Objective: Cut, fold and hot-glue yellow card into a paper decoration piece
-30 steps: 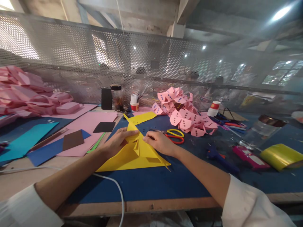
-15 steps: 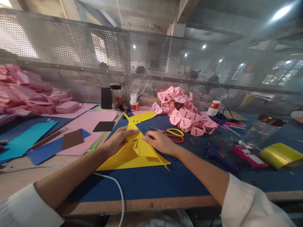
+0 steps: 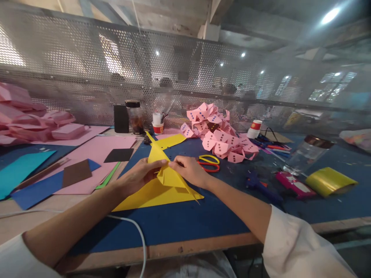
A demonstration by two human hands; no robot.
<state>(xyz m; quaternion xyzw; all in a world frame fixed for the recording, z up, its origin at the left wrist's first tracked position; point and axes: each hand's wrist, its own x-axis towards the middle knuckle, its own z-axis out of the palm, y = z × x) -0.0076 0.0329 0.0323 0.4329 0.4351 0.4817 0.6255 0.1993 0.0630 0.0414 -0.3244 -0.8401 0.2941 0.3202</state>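
Observation:
A folded piece of yellow paper (image 3: 171,178) is pinched between my two hands over the blue mat. My left hand (image 3: 144,173) grips its left side, thumb on top and the other fingers underneath, partly hidden. From the right, my right hand (image 3: 188,170) closes its fingertips on the upper fold, close to the left thumb. Beneath lies a larger yellow sheet (image 3: 139,202), flat on the mat. Another yellow sheet (image 3: 172,141) rests just beyond my hands. Scissors (image 3: 210,163) with yellow and red handles lie beside my right hand.
Pink folded paper shapes with dark squares (image 3: 220,141) are heaped behind the scissors. A blue glue gun (image 3: 262,187), a magenta tool (image 3: 294,184) and a clear jar (image 3: 311,154) lie at right. Coloured sheets (image 3: 116,141) cover the left. A white cable (image 3: 136,224) crosses the front edge.
The view has shifted slightly, so everything sits further left. Both hands keep hold of the folded yellow paper; its folds between the thumbs look more closed, and the right fingers now sit nearer the left thumb.

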